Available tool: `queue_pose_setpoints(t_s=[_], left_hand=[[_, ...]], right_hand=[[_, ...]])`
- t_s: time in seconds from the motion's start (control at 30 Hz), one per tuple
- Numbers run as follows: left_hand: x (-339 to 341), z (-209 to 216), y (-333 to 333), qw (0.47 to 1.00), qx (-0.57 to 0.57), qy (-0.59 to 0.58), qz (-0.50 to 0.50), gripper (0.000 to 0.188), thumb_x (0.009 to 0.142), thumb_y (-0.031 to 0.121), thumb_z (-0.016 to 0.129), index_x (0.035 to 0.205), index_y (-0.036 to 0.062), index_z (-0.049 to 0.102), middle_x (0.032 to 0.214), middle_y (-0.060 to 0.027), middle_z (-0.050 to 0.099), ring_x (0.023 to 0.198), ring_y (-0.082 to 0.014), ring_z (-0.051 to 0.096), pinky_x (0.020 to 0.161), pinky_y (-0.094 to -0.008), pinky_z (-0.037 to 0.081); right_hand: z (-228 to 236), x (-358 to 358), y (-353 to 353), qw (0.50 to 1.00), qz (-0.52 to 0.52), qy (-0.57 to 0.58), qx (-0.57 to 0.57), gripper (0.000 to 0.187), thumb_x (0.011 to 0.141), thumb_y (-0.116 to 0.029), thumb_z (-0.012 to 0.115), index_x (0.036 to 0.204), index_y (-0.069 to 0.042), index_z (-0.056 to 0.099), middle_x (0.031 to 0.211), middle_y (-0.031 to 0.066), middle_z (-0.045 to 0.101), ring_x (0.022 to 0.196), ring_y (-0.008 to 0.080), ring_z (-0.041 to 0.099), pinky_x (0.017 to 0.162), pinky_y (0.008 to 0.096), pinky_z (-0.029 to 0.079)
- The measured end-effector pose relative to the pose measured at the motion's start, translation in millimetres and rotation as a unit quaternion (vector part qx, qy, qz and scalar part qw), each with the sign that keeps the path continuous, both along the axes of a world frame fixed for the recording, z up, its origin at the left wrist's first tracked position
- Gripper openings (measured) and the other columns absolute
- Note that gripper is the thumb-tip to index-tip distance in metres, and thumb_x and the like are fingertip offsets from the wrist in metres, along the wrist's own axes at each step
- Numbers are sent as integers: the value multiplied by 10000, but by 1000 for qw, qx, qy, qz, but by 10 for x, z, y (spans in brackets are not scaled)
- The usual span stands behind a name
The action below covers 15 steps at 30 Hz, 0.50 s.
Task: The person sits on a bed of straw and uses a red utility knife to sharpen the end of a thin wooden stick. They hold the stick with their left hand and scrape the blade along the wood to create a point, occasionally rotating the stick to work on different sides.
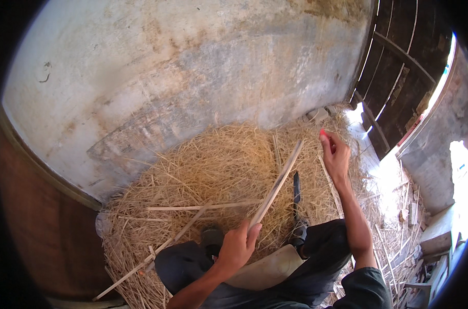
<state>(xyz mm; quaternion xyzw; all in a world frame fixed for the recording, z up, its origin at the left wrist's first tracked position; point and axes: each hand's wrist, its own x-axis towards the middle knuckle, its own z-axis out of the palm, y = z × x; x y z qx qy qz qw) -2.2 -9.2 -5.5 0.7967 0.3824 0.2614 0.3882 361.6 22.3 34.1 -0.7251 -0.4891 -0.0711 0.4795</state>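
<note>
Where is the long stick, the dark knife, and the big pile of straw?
long stick [278,183], head view, middle of its pale shaft.
dark knife [296,188], head view, on its blade.
pile of straw [213,165], head view, top of the heap.

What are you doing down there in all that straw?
A person sits on a heap of straw by a stained wall. The left hand grips the lower end of a long pale stick, tilted up and away. The right hand is raised beyond it, open. A dark blade lies near the knee, and more thin sticks lie about.
</note>
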Motion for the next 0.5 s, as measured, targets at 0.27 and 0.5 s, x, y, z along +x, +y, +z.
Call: queue_pose_setpoints(t_s=[0.27,0.5], left_hand=[[51,-18,201,980,-169,-109,-1,397,1158,354,509,993,5,599,635,-82,516,548,-199,508,563,-380,426],[97,-6,228,978,-172,-121,-4,436,1164,399,481,1000,10,592,661,-55,512,584,-152,490,576,-374,423]], right_hand=[[-151,-1089,-363,959,278,-61,-8,211,980,-219,769,1108,-52,768,911,124,765,677,277,735,592,395,596],[-182,-1332,-468,937,341,-72,-36,214,938,-215,806,1085,-68,757,872,108,737,689,294,732,574,381,574]])
